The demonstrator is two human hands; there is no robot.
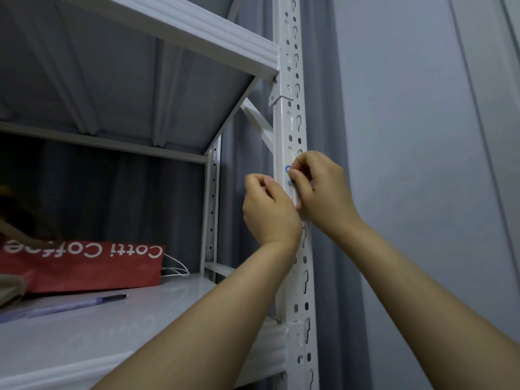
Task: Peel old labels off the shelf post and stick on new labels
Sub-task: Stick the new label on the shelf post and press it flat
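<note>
My right hand (pixel 320 190) pinches the label (pixel 286 171) on the front face of the white shelf post (pixel 289 122). My left hand (pixel 268 209) is curled against the post just beside it; I cannot tell whether it holds anything. A red paper bag (pixel 84 266) lies on the shelf (pixel 140 347) with its contents hidden, and a pen (pixel 70 305) lies near it.

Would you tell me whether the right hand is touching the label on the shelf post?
Touching. The head view shows the right hand with its fingertips pinching the label on the shelf post, with no gap between them.
</note>
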